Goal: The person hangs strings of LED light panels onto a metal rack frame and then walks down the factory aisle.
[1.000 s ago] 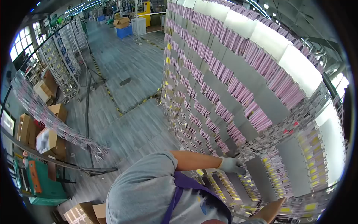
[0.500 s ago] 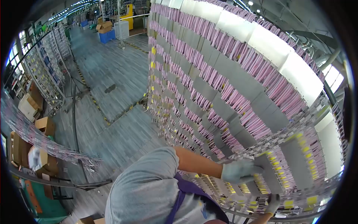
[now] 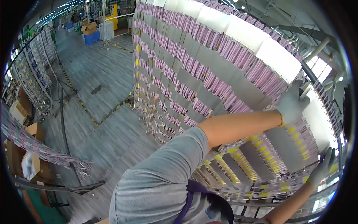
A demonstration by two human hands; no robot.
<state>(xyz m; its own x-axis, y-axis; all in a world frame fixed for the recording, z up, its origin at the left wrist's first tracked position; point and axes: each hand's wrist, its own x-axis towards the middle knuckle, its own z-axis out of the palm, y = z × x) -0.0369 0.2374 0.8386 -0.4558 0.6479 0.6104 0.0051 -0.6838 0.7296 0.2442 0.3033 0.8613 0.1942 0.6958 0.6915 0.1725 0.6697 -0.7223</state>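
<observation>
My left hand, in a pale grey glove, reaches up to the right, its fingers closed at the top end of a white panel. Near the panel's lower end is my right hand, also gloved, with fingers stretched out and thumb apart; whether it presses on the panel I cannot tell. The panel hangs on a tall curved rack packed with pink strands and rows of grey panels. Yellow tags line the strands below my left forearm.
A curved metal rail runs beneath the rack. On the left stand another rack with strands and cardboard boxes. Grey floor with yellow-black tape stretches behind. A blue bin holds a carton further back.
My left hand has moved up and right from the grey panels to the white panel's top end. My right hand has moved right and up towards its lower end. The view has shifted right.
</observation>
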